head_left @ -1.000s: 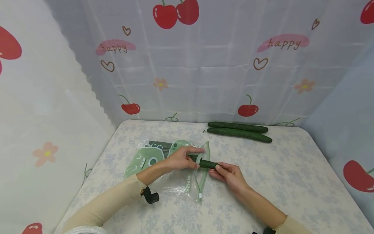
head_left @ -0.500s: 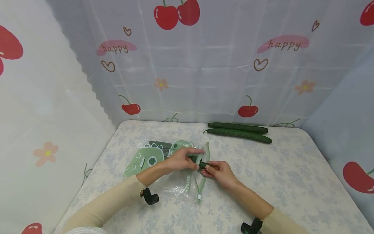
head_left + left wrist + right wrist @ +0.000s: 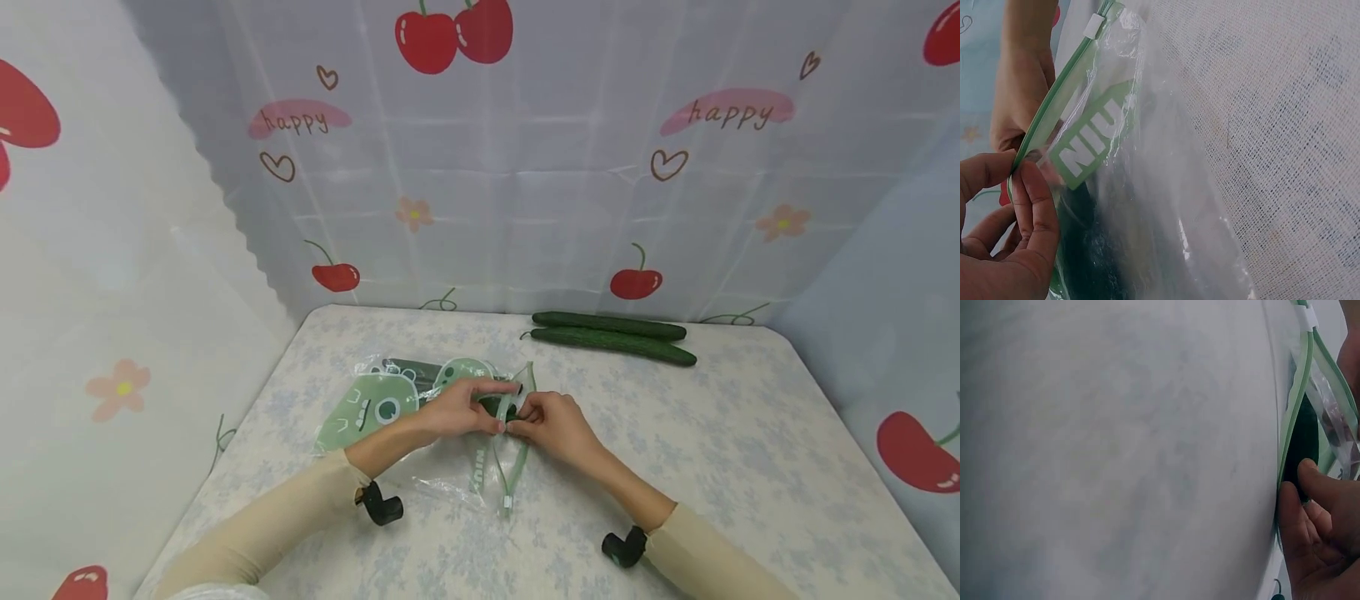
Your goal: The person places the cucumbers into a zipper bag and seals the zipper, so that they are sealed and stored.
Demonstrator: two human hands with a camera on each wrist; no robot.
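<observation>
Right hand (image 3: 555, 427) pinches the end of a cucumber (image 3: 1305, 434) at the mouth of the clear bag (image 3: 1154, 162), mid-bench (image 3: 675, 467); left hand (image 3: 457, 410) pinches the bag's green rim (image 3: 1054, 84). The cucumber should be stiff, fairly light, perhaps slippery, so its end suits a hold; the limp film is best taken by the rim. Film and left hand crowd the mouth. Another cucumber (image 3: 416, 372) lies inside; two loose cucumbers (image 3: 611, 342) lie along the bench's far edge.
</observation>
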